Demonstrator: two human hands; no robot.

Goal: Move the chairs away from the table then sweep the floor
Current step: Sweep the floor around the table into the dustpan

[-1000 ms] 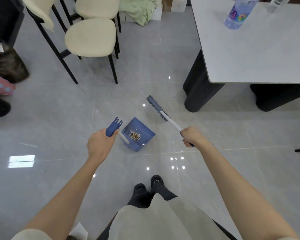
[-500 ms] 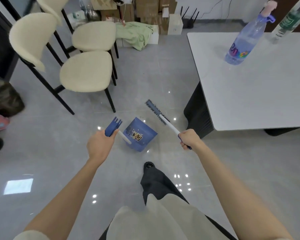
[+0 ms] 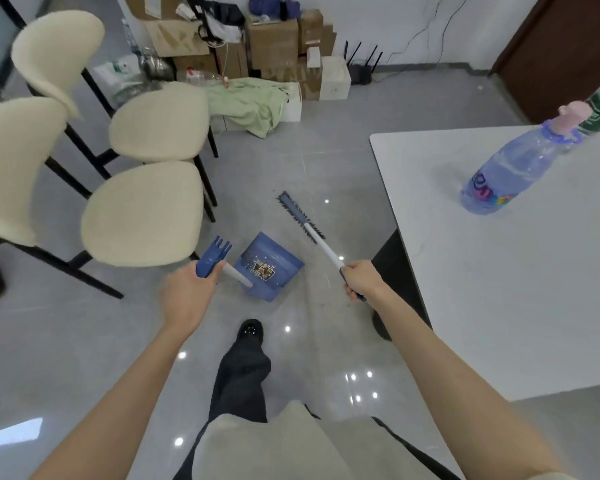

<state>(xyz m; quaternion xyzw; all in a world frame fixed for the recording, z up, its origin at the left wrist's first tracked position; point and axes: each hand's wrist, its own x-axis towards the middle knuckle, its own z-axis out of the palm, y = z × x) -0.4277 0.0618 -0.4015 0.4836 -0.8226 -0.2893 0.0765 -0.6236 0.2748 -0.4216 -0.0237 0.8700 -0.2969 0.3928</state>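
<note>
My left hand grips the blue-and-white handle of a blue dustpan, which hangs just above the grey floor with debris lying inside it. My right hand holds the white handle of a blue broom; its dark bristle head points away from me over the floor. Two cream chairs with black legs stand to the left, the nearer chair close to the dustpan handle, the farther chair behind it. The white table fills the right side.
A blue water bottle stands on the table. Cardboard boxes, a green cloth and a router line the back wall. My dark shoe steps forward on the glossy tiles. A brown door is at the far right.
My view has lifted and I have stepped forward: chairs, table and back wall sit lower and closer in frame. Both hands keep their grips on dustpan and broom.
</note>
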